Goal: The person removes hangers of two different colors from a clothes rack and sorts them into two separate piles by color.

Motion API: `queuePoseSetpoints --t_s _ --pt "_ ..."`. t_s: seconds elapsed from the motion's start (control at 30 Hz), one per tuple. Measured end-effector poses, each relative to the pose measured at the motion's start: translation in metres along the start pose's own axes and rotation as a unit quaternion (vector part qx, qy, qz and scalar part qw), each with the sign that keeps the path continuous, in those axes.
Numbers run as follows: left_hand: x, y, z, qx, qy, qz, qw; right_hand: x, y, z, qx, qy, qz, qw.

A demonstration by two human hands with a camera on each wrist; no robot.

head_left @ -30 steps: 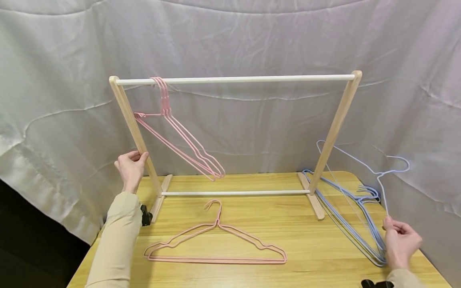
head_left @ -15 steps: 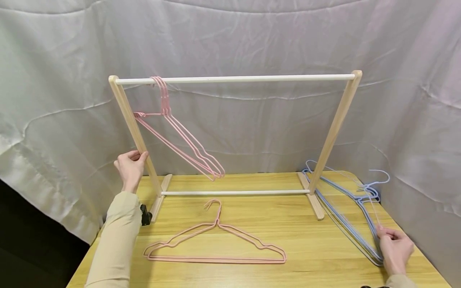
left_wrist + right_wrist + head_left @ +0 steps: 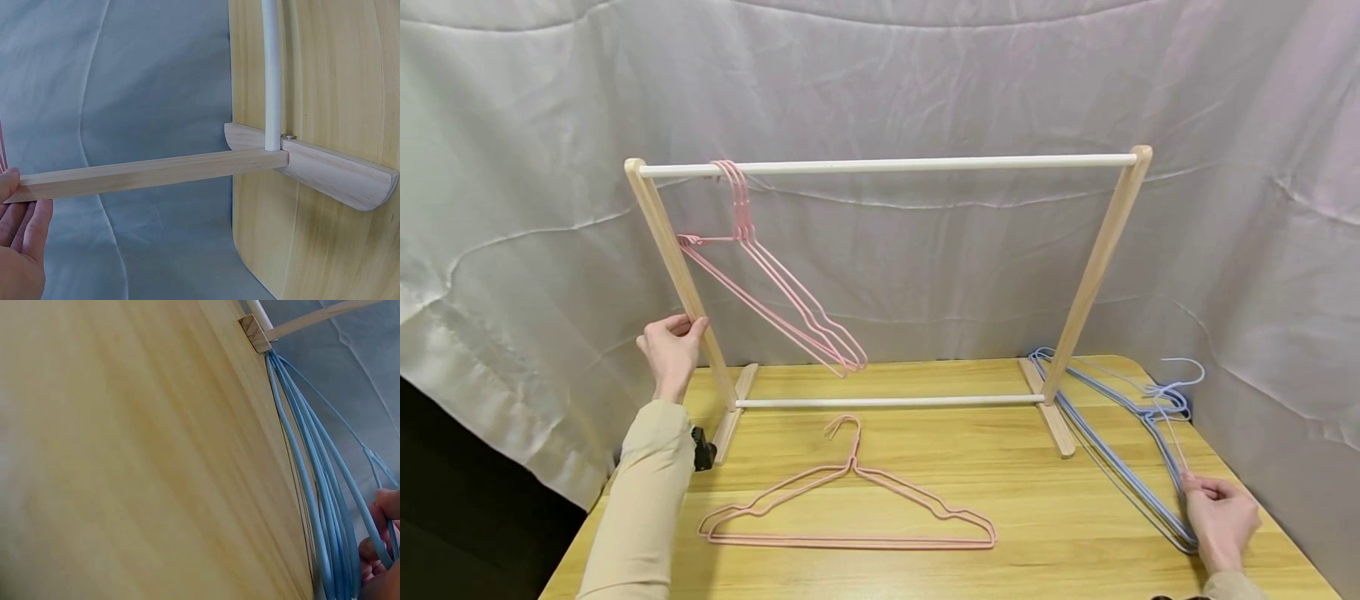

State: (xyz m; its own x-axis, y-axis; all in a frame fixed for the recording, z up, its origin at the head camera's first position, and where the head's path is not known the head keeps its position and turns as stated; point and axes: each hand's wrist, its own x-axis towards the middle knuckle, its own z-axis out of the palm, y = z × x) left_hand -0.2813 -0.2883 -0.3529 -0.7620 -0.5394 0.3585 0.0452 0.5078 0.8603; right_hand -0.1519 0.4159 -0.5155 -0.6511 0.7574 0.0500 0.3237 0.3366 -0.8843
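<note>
My left hand (image 3: 672,354) pinches the left wooden post (image 3: 672,250) of a tabletop garment rack between thumb and fingers; the left wrist view shows the same post (image 3: 150,175). At the right, my right hand (image 3: 1221,521) pinches one end of a blue hanger (image 3: 1201,373). That hanger lies close over a stack of blue hangers (image 3: 1138,479), its hook slightly raised from theirs. Whether it touches the stack everywhere I cannot tell. In the right wrist view, the blue hangers (image 3: 334,531) run beside my right fingers (image 3: 370,547), which are partly cut off.
Several pink hangers (image 3: 808,300) hang near the left end of the rack's white top rail (image 3: 925,164). Two pink hangers (image 3: 853,546) lie flat on the wooden table (image 3: 1052,550) in front. A grey curtain (image 3: 880,83) closes off the back and sides.
My right hand has lowered the blue hanger down and to the left, from raised above the stack to lying almost level with it. The left hand stays on the post.
</note>
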Motion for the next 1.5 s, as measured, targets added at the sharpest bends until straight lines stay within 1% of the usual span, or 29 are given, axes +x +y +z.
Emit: queuePoseSetpoints --t_s 0.4,0.57,0.67,0.77,0.83,0.9,0.97,1.03,1.1,1.17,1.23,1.33,1.4,1.5 --pt "0.0 0.001 -0.001 -0.002 -0.005 -0.009 0.9999 -0.002 0.001 -0.005 -0.082 -0.006 -0.034 0.996" --pt "0.0 0.001 -0.001 -0.003 -0.004 -0.013 0.9999 -0.001 -0.003 -0.004 -0.089 -0.003 -0.032 0.995" --pt "-0.001 0.001 0.0 -0.002 -0.005 -0.011 0.9999 -0.001 -0.009 -0.003 -0.094 -0.005 -0.035 0.995" --pt "-0.001 0.002 0.0 -0.001 -0.005 -0.008 1.0 -0.003 -0.023 0.002 -0.102 -0.003 -0.067 0.993" --pt "-0.001 0.002 0.0 -0.002 -0.005 -0.008 0.9999 -0.007 -0.035 0.008 -0.096 0.002 -0.102 0.99" --pt "-0.001 0.002 -0.001 -0.002 -0.004 -0.008 1.0 -0.013 -0.05 0.017 -0.077 0.009 -0.15 0.986" --pt "-0.001 0.002 -0.001 -0.002 -0.005 -0.009 0.9999 -0.02 -0.065 0.028 -0.06 0.001 -0.181 0.982" --pt "-0.001 0.002 -0.001 0.0 -0.005 -0.008 1.0 -0.028 -0.081 0.039 -0.043 -0.01 -0.218 0.975" --pt "-0.001 0.001 -0.001 -0.001 -0.006 -0.01 0.9999 -0.037 -0.098 0.051 -0.03 -0.031 -0.244 0.969" --pt "0.0 0.001 -0.001 -0.001 -0.005 -0.008 1.0 -0.047 -0.115 0.064 -0.017 -0.056 -0.276 0.959" --pt "0.0 0.001 -0.001 -0.003 -0.004 -0.007 1.0 -0.058 -0.132 0.077 0.0 -0.08 -0.313 0.946" --pt "0.0 0.0 -0.001 -0.003 -0.002 -0.004 1.0 -0.076 -0.157 0.096 0.025 -0.12 -0.364 0.923" --pt "0.0 0.0 -0.001 -0.003 -0.001 -0.002 1.0 -0.089 -0.174 0.108 0.041 -0.148 -0.383 0.911" --pt "0.0 0.0 0.0 -0.003 0.001 0.003 1.0 -0.107 -0.199 0.125 0.061 -0.187 -0.401 0.895"
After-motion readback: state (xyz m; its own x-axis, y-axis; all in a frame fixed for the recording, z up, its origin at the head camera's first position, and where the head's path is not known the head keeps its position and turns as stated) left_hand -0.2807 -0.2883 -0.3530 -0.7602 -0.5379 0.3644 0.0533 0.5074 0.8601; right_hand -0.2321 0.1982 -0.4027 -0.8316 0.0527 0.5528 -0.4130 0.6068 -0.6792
